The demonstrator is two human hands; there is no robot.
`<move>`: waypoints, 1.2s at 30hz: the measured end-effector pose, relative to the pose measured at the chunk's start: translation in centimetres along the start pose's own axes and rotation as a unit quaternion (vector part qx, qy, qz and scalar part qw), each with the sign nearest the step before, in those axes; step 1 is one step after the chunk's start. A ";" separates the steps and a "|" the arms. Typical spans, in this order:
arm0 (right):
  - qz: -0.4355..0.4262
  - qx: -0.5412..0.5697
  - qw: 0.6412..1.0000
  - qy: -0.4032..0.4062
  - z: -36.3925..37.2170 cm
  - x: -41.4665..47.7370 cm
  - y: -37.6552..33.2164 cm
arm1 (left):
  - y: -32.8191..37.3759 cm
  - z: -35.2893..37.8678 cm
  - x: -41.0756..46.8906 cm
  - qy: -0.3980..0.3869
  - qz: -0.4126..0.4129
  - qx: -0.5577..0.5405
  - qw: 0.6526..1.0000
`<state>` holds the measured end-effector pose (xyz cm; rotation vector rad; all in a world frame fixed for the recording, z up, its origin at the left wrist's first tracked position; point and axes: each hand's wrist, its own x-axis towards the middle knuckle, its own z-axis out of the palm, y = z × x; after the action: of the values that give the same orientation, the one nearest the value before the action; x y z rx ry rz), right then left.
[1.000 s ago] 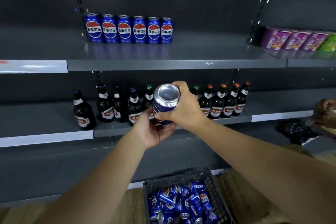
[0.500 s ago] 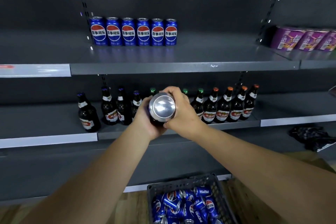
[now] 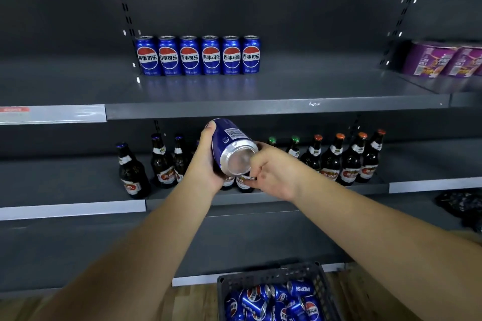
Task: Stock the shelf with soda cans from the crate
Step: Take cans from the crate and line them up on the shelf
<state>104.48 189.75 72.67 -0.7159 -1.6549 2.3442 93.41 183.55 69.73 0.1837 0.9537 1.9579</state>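
While left hand (image 3: 206, 164) grips the tilted can (image 3: 230, 139), right hand (image 3: 276, 172) curls at its base. Right grip unclear.

Six blue soda cans (image 3: 189, 56) stand in one row on the upper shelf (image 3: 313, 83). One held can (image 3: 229, 142) sits between two hands, the left hand (image 3: 206, 167) and the right hand (image 3: 276, 172). One crate (image 3: 322, 279) below holds several loose cans (image 3: 305, 305), too jumbled and cropped for an exact count. The middle shelf (image 3: 65, 180) carries beer bottles (image 3: 331, 161): three dark-capped at left, two green-capped, four orange-capped, and at least two more partly hidden behind the hands. Two purple tubs (image 3: 430, 60) show at far right.
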 end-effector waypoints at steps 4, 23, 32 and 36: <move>0.023 0.001 0.995 -0.101 -0.5 -0.4 -1.0 | 0.0 0.1 0.2 0.020 0.023 0.006 1.000; -0.039 -0.076 0.996 0.024 0.5 0.3 0.9 | 1.9 2.8 -2.4 0.010 0.058 0.129 0.990; -0.126 -0.152 0.979 0.043 1.1 -1.2 1.0 | 3.0 3.8 -3.0 0.113 0.104 0.142 0.978; -0.088 -0.075 0.993 -0.010 0.8 -1.3 1.4 | 3.8 3.5 -3.0 0.097 0.086 0.162 0.978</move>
<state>105.34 188.01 71.93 -0.5481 -1.8370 2.1300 94.21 182.09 75.40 0.2723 1.4274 1.9914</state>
